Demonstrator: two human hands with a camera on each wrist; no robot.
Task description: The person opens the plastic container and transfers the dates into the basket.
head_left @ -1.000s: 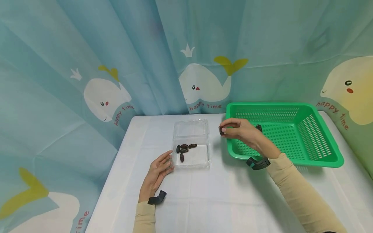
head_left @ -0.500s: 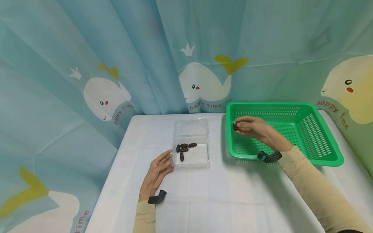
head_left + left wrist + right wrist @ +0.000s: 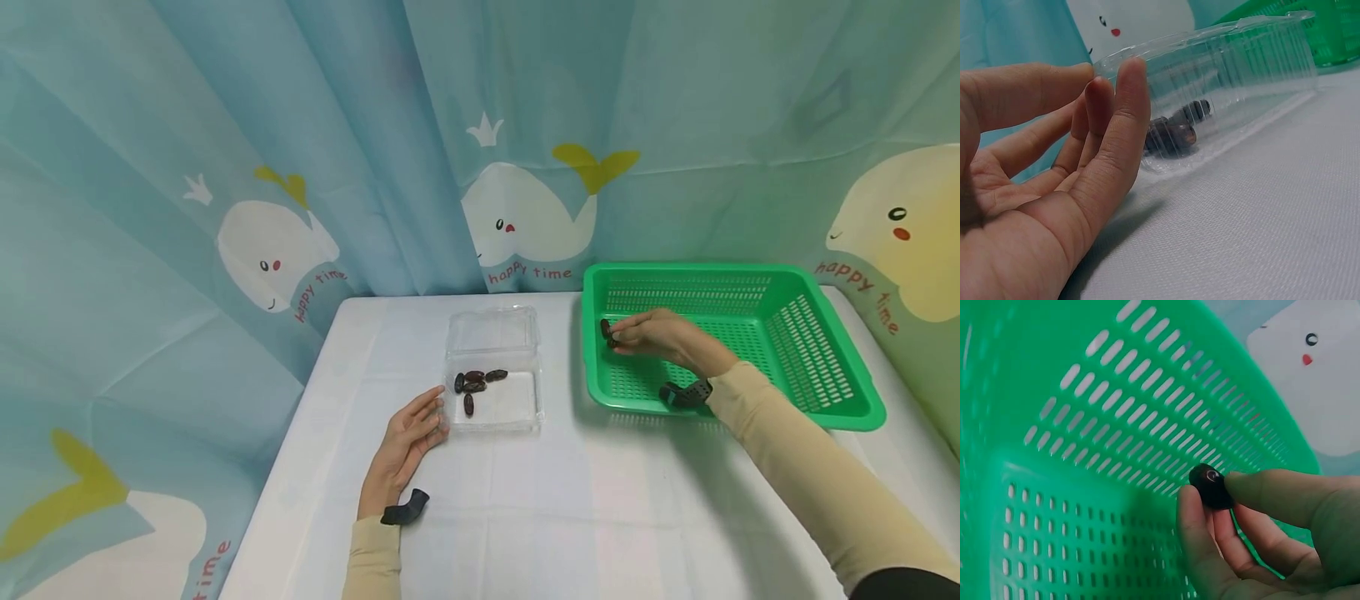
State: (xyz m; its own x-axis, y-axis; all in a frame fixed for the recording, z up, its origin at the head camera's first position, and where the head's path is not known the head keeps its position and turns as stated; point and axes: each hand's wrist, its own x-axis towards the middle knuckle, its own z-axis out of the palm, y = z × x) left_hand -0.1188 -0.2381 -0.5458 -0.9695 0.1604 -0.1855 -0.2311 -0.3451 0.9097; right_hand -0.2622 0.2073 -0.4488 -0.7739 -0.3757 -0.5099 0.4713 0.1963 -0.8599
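My left hand (image 3: 408, 437) rests at the left side of a clear plastic clamshell box (image 3: 525, 417), fingers relaxed; the left wrist view has its fingertips by the box's rim and corner. Several dark brown dates (image 3: 474, 387) lie in the box's left part, its lid laid back. Inside the green basket (image 3: 847, 358), near its left wall, my right hand (image 3: 663, 337) pinches a date (image 3: 1212, 486) between thumb and fingertips. In the head view, a dark date (image 3: 605, 327) shows just beyond those fingertips; whether it is separate from the pinched one I cannot tell.
A white cloth (image 3: 540, 517) covers the table. Behind it hangs a blue-green curtain (image 3: 420, 125) with whale prints. The basket's raised, slotted walls surround my right hand. The right arm and hand hide part of the basket floor.
My right hand, pinching a date, has moved from left of the basket's rim to the right and down into the basket. The left hand and the dates in the box have stayed put.
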